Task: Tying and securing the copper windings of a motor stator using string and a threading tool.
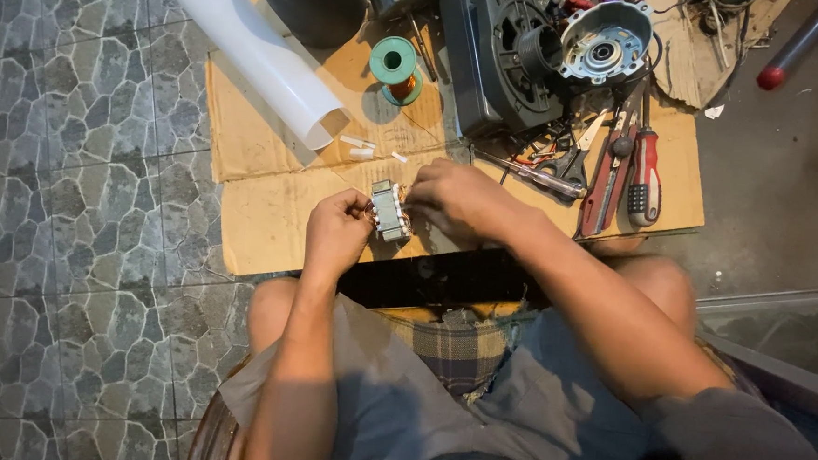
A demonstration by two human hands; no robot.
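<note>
Silvery ridged metal core (390,210) – coppery ends, pinched between both hands

free: bare cardboard (270,218) left of hands | blocked: screwdrivers (645,177), motor housing (606,40) ahead right

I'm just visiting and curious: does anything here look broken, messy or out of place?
The motor housing lies opened up among loose tools, with a red-handled screwdriver beside it. Small white scraps litter the cardboard. Both hands grip a small metal core.

Both hands, left hand (336,228) and right hand (457,197), hold a small metal motor core (390,211) over cardboard (270,213) beside scattered screwdrivers (644,177).
</note>
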